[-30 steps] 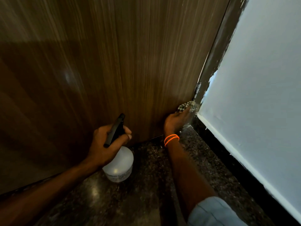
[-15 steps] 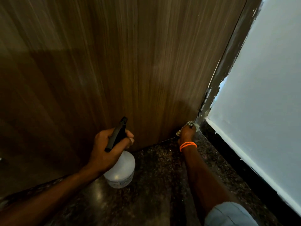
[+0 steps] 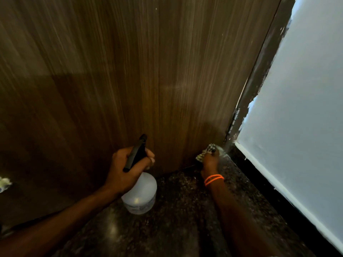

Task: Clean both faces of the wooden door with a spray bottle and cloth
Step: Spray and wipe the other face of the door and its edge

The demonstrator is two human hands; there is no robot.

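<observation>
1. A tall wooden door (image 3: pixel 130 80) with vertical brown grain fills most of the head-camera view, seen from low down and close to its bottom edge.
2. The person's left hand (image 3: pixel 128 170) is at lower centre, its grip wrapped around the neck of a spray bottle (image 3: pixel 139 195). The fingers curl around the black trigger head (image 3: pixel 136 152), which points up toward the door.
3. The bottle's translucent white body hangs below the hand, just in front of the door's lower edge and above the floor. Whether its base touches the floor cannot be told.
4. The right hand (image 3: pixel 210 162) reaches to the door's bottom right corner, with its grip closed around a bunched, light, patterned cloth (image 3: pixel 207 151).
5. The cloth is pressed against the door face right at the corner, where the door meets the frame and the floor.
6. Two thin orange bands (image 3: pixel 213 179) circle the right wrist.
7. The floor (image 3: pixel 185 210) is dark speckled stone with a dull shine.
8. At the right stands a pale blue-grey wall (image 3: pixel 297 108) with a black skirting strip (image 3: pixel 278 191) along its base.
9. A dark door frame (image 3: pixel 259 75) runs between door and wall, and a metal hinge (image 3: pixel 235 117) shows on it above the cloth.
10. A small pale object at the far left edge is too blurred to identify.
</observation>
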